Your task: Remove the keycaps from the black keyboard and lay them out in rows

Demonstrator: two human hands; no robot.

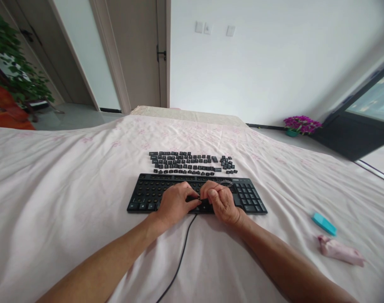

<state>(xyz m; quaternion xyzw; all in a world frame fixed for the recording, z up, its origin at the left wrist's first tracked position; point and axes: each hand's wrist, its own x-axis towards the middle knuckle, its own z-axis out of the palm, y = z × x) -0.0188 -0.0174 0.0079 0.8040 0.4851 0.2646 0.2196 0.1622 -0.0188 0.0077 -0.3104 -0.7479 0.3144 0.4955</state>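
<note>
A black keyboard lies across the bed, with most of its main section stripped of caps and the number pad still capped. Above its lower middle, my left hand pinches what looks like a small black keycap between thumb and forefinger. Close beside it, my right hand is closed around a thin wire keycap puller, whose wire loop sticks out past the knuckles. The fingertips of both hands nearly meet, and the puller's other end is hidden. Just behind the keyboard, loose black keycaps lie in several rows.
A pale floral sheet with soft folds covers the bed. The keyboard's cable runs toward me between my forearms. To the right lie a turquoise object and a rolled pink cloth.
</note>
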